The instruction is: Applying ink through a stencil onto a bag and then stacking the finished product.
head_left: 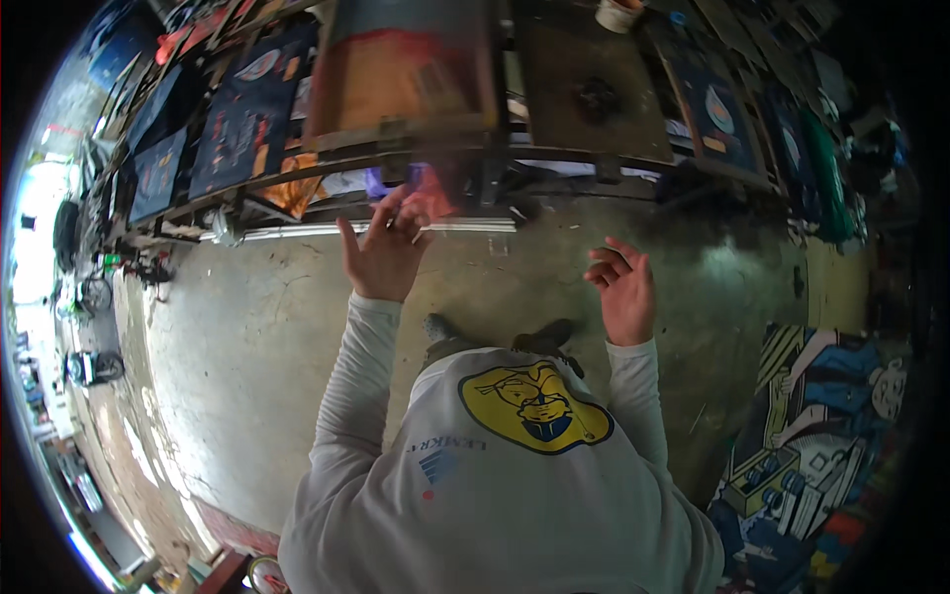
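My left hand (384, 255) is raised in front of the long bench, thumb and fingers apart, with nothing in it. Just beyond its fingertips a wooden-edged frame (323, 91) rests on the bench; it looks like a printing screen, with red and orange colour across its panel, partly blurred. Below the frame's near edge shows a purple and pink plastic-like bundle (431, 190). My right hand (627, 297) hovers over the floor, palm turned inward, fingers loosely bent and apart, holding nothing. Nearest beyond it is a brown board (554, 109) bearing a small dark object (596, 97).
Dark printed cloth panels lie along the bench at left (223, 148) and right (727, 134). White strips (455, 227) run under the bench edge. A painted picture panel (821, 426) stands at right. Motorbikes (94, 368) are at far left. My feet (550, 335) are on the concrete floor (247, 366).
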